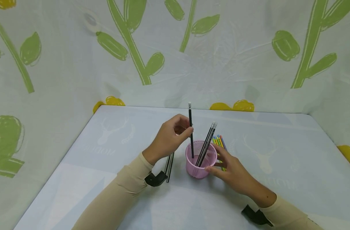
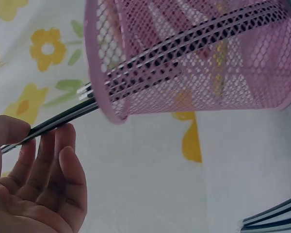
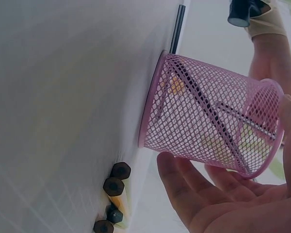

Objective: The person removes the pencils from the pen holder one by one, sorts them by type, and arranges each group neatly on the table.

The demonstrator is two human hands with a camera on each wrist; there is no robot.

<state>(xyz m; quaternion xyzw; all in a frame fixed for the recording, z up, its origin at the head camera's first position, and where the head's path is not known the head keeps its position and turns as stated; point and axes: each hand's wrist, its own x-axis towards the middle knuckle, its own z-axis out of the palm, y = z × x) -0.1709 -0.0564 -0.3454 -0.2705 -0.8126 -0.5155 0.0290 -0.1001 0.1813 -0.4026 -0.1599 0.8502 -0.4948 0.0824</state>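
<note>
My left hand [image 1: 169,138] pinches a black pencil [image 1: 190,115] between thumb and fingers. The pencil stands nearly upright, white eraser end up, its lower end inside a pink mesh pencil cup [image 1: 196,172]. In the left wrist view, thumb and fingertips grip the held pencil [image 2: 63,118] just outside the cup's rim. Several black pencils [image 1: 207,143] lean to the right within the cup. Around the cup's right side curls my right hand [image 1: 235,172], thumb near the front rim; the right wrist view shows its fingers against the mesh wall [image 3: 203,111].
Black pencils [image 1: 169,167] lie on the table left of the cup, partly under the left wrist. Several slim coloured sticks [image 1: 219,140] lie right of and behind the cup, partly hidden by the right hand; their dark ends [image 3: 120,171] look hexagonal. A leaf-patterned curtain [image 1: 235,64] stands behind.
</note>
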